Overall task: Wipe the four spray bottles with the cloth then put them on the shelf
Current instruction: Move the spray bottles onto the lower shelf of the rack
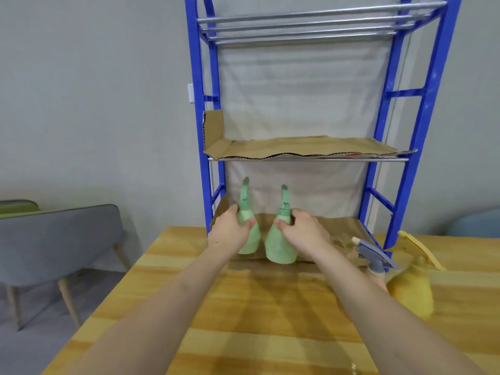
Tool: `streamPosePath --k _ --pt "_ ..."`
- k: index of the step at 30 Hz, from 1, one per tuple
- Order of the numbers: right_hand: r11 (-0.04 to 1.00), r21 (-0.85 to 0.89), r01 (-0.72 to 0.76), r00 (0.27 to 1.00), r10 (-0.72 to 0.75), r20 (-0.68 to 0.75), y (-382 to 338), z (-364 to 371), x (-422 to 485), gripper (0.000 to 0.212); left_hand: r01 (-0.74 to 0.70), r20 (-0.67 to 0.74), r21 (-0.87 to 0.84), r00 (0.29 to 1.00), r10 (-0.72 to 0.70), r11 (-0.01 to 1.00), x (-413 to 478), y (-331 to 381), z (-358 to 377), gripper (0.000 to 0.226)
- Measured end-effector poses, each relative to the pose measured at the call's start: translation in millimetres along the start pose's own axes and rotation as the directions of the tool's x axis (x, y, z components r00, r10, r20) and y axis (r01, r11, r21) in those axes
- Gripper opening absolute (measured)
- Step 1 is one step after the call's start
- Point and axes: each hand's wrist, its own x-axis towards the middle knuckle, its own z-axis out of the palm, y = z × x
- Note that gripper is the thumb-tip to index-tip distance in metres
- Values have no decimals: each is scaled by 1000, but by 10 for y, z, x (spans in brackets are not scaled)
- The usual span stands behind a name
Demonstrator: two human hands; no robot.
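Observation:
Two green spray bottles stand upright at the front of the blue shelf's (pixel 397 147) lowest cardboard-lined level. My left hand (pixel 230 230) grips the left green bottle (pixel 251 239) around its neck and shoulder. My right hand (pixel 303 230) grips the right green bottle (pixel 280 249) the same way. At the right, on the wooden table (pixel 243 320), stand a yellow spray bottle (pixel 414 290) and a pink bottle with a grey-blue trigger head (pixel 374 262), partly hidden behind my right forearm. No cloth is in view.
The shelf's middle level (pixel 305 148) holds a bare sheet of cardboard; above it are metal bars (pixel 311 25). A grey chair (pixel 59 239) stands left of the table, and a light blue seat (pixel 476 224) shows at the far right.

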Motion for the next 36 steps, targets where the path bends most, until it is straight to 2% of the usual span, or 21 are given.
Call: streamPosePath --k 5,17,23,25,30,36 --pt "999 -34 -15 1000 14 -14 91 183 363 27 -42 -68 -56 997 38 998 431 -74 227 40" --pt "999 -33 -15 996 12 -91 253 410 667 25 -50 -72 -142 997 40 989 674 -380 674 58" --pt "997 81 17 994 -8 -111 279 546 776 22 -19 62 -155 998 29 988 692 -483 686 92" --pt "987 157 40 995 -25 -100 320 578 774 26 -27 58 -154 998 37 988 693 -522 710 93" --pt "973 227 31 998 -41 37 424 627 690 63 -24 55 -144 998 32 989 731 -597 757 90" --pt "978 207 5 1000 -10 23 483 765 643 73 -22 46 -32 999 23 999 680 -590 795 86"
